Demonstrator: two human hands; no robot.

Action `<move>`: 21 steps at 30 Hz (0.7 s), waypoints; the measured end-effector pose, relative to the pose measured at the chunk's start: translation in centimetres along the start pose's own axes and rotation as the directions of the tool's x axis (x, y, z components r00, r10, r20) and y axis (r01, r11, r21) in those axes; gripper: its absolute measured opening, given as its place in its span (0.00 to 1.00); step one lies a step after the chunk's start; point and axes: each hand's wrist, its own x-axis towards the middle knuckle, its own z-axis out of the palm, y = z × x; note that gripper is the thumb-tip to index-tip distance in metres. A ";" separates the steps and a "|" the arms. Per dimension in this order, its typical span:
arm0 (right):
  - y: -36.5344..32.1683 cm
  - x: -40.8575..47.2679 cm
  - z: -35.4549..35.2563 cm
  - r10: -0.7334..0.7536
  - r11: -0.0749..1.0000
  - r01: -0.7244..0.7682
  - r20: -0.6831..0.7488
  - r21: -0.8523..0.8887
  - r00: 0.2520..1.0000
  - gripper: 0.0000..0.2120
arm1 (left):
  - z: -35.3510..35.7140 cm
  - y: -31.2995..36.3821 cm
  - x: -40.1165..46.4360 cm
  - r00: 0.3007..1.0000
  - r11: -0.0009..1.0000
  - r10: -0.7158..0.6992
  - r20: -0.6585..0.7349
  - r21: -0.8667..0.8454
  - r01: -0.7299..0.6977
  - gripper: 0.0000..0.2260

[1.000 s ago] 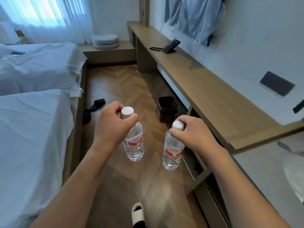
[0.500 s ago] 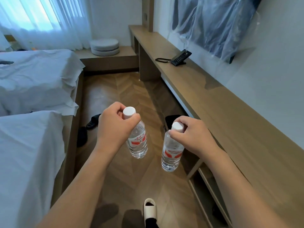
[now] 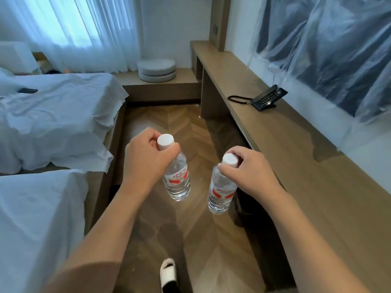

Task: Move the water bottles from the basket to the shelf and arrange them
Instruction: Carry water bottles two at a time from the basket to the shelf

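My left hand (image 3: 146,159) gripping a clear ribbed water bottle (image 3: 177,180) by its neck, my right hand (image 3: 250,172) pinching another's (image 3: 221,191) white cap, both above herringbone floor (image 3: 190,229), long wooden shelf's (image 3: 306,176) edge just right

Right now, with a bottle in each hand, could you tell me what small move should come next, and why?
Probably carry both rightward over the wooden shelf: the left hand and right hand each grip a water bottle by its neck above the floor, not yet over the shelf.

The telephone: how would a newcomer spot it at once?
Follow the long wooden shelf along the right-hand wall, below the plastic-covered screen. The telephone sits there, black and keypadded with a coiled cord, the only item on that surface.
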 end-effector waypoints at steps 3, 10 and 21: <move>-0.2 7.0 2.3 0.001 1.000 -0.001 -0.009 -0.006 1.000 0.05 | 1.8 -2.8 6.3 1.000 1.000 -0.018 0.014 0.011 0.018 0.10; -3.0 23.7 7.5 0.026 0.999 -0.025 0.036 -0.033 0.999 0.07 | 4.2 -8.2 22.6 0.996 1.000 0.005 0.084 0.012 -0.006 0.12; -3.1 46.8 14.1 0.014 1.000 -0.014 0.010 0.004 1.000 0.07 | 11.1 -15.9 44.4 0.998 0.999 0.034 0.043 0.018 -0.035 0.09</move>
